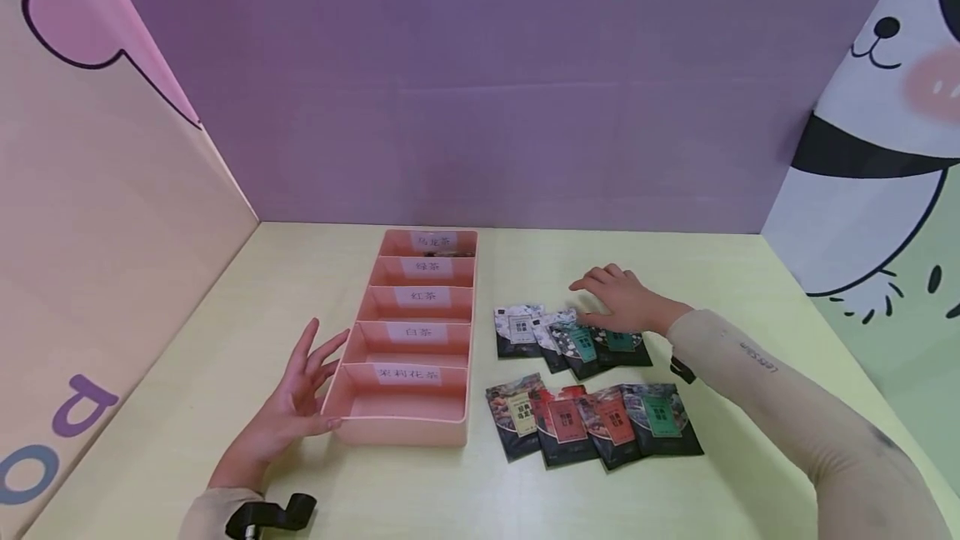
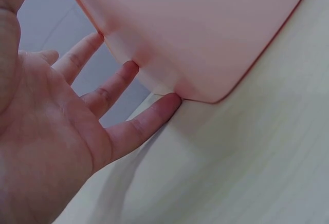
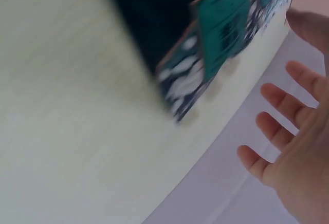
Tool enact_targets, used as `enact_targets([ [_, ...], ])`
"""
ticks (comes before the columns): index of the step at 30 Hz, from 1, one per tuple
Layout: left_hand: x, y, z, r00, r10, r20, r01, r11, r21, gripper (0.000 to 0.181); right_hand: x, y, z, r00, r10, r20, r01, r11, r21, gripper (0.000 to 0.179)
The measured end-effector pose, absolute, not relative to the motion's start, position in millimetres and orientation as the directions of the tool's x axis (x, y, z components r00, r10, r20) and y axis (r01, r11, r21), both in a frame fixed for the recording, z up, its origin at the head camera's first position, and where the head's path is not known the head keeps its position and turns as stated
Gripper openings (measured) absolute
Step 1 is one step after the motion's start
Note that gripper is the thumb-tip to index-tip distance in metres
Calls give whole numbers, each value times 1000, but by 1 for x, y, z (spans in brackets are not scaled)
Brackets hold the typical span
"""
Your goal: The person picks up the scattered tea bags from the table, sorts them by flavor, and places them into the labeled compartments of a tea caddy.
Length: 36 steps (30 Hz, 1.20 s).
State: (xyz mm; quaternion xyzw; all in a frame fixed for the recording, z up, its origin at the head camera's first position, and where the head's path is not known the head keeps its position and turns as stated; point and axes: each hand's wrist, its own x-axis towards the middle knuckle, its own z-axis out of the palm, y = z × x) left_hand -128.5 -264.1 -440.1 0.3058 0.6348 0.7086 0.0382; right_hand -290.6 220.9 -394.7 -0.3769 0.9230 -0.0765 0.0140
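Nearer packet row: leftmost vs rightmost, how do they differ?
Leftmost packet has a cream label; rightmost packet has a green label.
In the head view, leftmost packet's bottom edge slants; rightmost packet's runs nearly level.
Both lie on the table, dark along the bottom.

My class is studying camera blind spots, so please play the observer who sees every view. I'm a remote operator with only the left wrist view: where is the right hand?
Observer: The right hand is at the back row of packets, on the table to the right of the box.
Operator: How is the pink box divided inside?
Observer: Into five labelled compartments, one behind another.
Operator: Are there any packets nearer the person?
Observer: Yes, a front row of four.
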Motion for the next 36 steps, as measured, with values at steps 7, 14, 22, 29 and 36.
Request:
enact_targets([
  [7, -130, -264, -441, -773, 460, 438, 360, -251, 899, 118, -275, 250, -391, -765, -640, -69, -619, 761, -194, 66],
  [14, -133, -265, -441, -756, 469, 458, 358, -289, 888, 117, -266, 259, -392, -773, -619, -142, -584, 780, -224, 73],
  [22, -134, -265, -444, -731, 477, 488, 371, -322, 871, 115, -267, 264, -398, -782, -614, -105, -539, 751, -381, 70],
  [29, -134, -266, -445, -729, 475, 492, 376, -322, 869, 116, -271, 271, -392, -795, -606, -40, -483, 671, -562, 57],
  [36, -132, -264, -443, -738, 475, 478, 370, -307, 877, 115, -271, 279, -371, -787, -611, -88, -419, 634, -650, 42],
])
